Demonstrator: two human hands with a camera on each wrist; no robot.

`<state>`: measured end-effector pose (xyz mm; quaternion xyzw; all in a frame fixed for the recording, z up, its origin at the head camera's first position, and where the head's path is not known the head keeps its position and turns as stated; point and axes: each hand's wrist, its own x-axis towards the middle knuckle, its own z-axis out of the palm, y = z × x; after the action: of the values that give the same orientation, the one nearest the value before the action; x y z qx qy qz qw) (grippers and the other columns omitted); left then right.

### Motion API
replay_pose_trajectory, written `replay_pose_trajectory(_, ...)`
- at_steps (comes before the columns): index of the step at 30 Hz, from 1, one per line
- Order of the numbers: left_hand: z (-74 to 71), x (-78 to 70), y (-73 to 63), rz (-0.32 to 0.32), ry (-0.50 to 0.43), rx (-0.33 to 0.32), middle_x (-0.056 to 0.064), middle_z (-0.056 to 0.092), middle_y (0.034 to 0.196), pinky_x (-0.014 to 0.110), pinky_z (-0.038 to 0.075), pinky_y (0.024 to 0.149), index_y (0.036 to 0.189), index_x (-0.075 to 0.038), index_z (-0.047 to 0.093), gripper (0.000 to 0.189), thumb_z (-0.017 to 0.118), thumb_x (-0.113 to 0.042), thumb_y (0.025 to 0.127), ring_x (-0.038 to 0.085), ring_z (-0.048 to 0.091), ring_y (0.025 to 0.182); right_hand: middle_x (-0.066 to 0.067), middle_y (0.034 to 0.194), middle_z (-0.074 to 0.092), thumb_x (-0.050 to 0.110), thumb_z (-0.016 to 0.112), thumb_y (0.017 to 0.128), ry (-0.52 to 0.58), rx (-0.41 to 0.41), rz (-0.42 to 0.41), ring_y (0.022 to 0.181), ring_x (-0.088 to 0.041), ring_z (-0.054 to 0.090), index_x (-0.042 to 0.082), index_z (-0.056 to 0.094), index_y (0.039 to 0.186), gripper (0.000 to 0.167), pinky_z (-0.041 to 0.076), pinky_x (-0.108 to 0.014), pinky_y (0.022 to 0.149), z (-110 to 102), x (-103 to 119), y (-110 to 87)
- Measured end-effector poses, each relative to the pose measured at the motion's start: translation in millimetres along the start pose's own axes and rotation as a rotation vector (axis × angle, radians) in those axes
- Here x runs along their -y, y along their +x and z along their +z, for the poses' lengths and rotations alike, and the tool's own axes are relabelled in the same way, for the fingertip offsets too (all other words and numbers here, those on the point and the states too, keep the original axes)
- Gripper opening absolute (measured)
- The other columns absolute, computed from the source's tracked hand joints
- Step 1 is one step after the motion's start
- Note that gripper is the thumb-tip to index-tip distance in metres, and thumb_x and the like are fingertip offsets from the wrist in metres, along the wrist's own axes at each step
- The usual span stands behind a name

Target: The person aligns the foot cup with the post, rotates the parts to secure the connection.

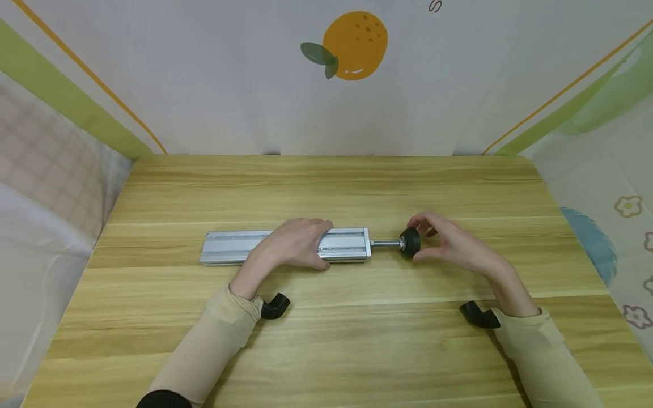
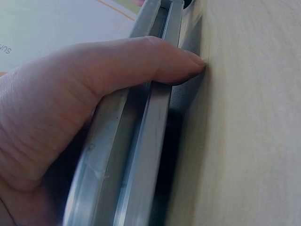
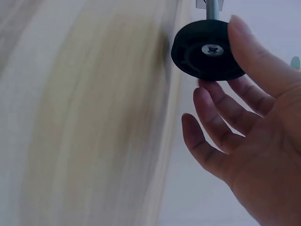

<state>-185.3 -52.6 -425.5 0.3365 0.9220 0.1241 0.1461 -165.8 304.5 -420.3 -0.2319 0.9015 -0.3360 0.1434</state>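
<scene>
A silver aluminium profile (image 1: 344,239) lies lengthwise across the wooden table, and my left hand (image 1: 293,243) grips it from above around its middle. In the left wrist view the thumb (image 2: 155,61) wraps over the profile's grooved side, its tip close to the tabletop. From the profile's right end plate sticks out a threaded rod (image 1: 386,243) bearing a black levelling foot (image 1: 410,242). My right hand (image 1: 449,241) pinches that foot by its rim, thumb opposite the fingers. The right wrist view shows the foot's underside with a cross-head screw (image 3: 212,50) at its centre.
The wood-grain table (image 1: 377,351) ends at a white printed cloth (image 1: 229,85) standing along its back edge. Patterned cloth hangs at both sides too. A black curved piece (image 1: 275,306) protrudes at the left cuff, and a similar piece (image 1: 479,315) at the right cuff.
</scene>
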Motion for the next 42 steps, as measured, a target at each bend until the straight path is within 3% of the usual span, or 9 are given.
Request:
replay_pose_trajectory(6,0.0,0.4,0.2,0.007,0.000,-0.008,0.000,0.069,0.107,0.040,0.056,0.086,0.124,-0.012,0.060,0.061,0.082,-0.040,0.075,0.016,0.062,0.088,-0.004,0.127,0.067,0.028,0.068,0.099,-0.025,0.035,0.016,0.112,-0.019,0.062,0.012,0.055,0.140,0.046,0.054,-0.033,0.091,-3.9,0.3,-2.2)
replay_pose_trajectory(11,0.0,0.3,0.4,0.005,0.000,-0.006,-0.001,0.069,0.107,0.040,0.056,0.086,0.124,-0.012,0.060,0.060,0.082,-0.040,0.075,0.016,0.062,0.089,-0.008,0.138,0.063,0.032,0.057,0.106,-0.020,0.069,0.043,0.119,-0.023,0.063,0.013,0.051,0.147,0.046,0.053,-0.041,0.094,-4.3,0.7,-2.1)
replay_pose_trajectory(15,0.4,0.2,0.5,0.007,-0.003,-0.011,-0.002,0.068,0.103,0.039,0.055,0.083,0.121,-0.012,0.060,0.058,0.082,-0.039,0.075,0.016,0.060,0.086,-0.008,0.144,0.058,0.032,0.067,0.100,0.015,0.063,0.031,0.119,-0.024,0.060,0.013,0.048,0.148,0.055,0.052,-0.046,0.096,-3.4,1.0,-2.6)
replay_pose_trajectory(19,0.7,-0.2,0.5,0.006,-0.007,-0.010,-0.002,0.067,0.101,0.039,0.055,0.082,0.119,-0.013,0.060,0.057,0.082,-0.040,0.075,0.015,0.059,0.084,-0.007,0.139,0.058,0.026,0.086,0.083,0.023,0.027,0.010,0.117,-0.022,0.057,0.013,0.049,0.141,0.070,0.052,-0.046,0.098,-1.0,2.0,-1.5)
replay_pose_trajectory(24,0.7,-0.2,0.6,0.001,-0.003,-0.008,-0.003,0.066,0.100,0.039,0.055,0.082,0.121,-0.013,0.059,0.058,0.082,-0.041,0.075,0.016,0.059,0.084,-0.005,0.131,0.059,0.020,0.092,0.075,-0.012,-0.015,-0.012,0.116,-0.022,0.058,0.013,0.052,0.133,0.071,0.052,-0.038,0.099,1.7,1.9,0.8)
replay_pose_trajectory(29,-0.1,-0.4,0.0,-0.002,0.002,-0.005,-0.002,0.068,0.104,0.040,0.055,0.083,0.124,-0.013,0.059,0.061,0.082,-0.041,0.075,0.016,0.060,0.086,-0.007,0.130,0.063,0.020,0.087,0.081,-0.023,-0.020,-0.041,0.114,-0.021,0.060,0.009,0.054,0.133,0.063,0.053,-0.038,0.096,0.9,0.1,0.7)
replay_pose_trajectory(36,-0.2,-0.3,-0.3,0.003,0.005,-0.011,0.001,0.070,0.110,0.040,0.056,0.086,0.129,-0.011,0.059,0.066,0.082,-0.041,0.075,0.017,0.062,0.088,-0.004,0.131,0.065,0.028,0.066,0.101,-0.036,0.032,-0.006,0.112,-0.018,0.061,0.012,0.053,0.143,0.047,0.053,-0.031,0.090,-2.7,-0.8,-1.4)
replay_pose_trajectory(39,0.2,0.1,0.3,0.002,0.002,-0.009,0.000,0.070,0.109,0.040,0.056,0.085,0.126,-0.012,0.060,0.063,0.082,-0.041,0.075,0.016,0.062,0.089,-0.006,0.137,0.064,0.030,0.059,0.104,-0.027,0.043,0.006,0.116,-0.020,0.062,0.013,0.050,0.147,0.047,0.053,-0.037,0.093,-3.4,0.7,-1.7)
replay_pose_trajectory(42,0.0,0.1,0.5,0.001,-0.002,-0.008,-0.001,0.069,0.107,0.039,0.055,0.083,0.124,-0.012,0.060,0.061,0.081,-0.041,0.075,0.016,0.061,0.087,-0.008,0.142,0.060,0.032,0.065,0.101,-0.015,0.038,0.014,0.119,-0.023,0.060,0.015,0.048,0.148,0.053,0.052,-0.044,0.094,-3.3,1.6,-2.1)
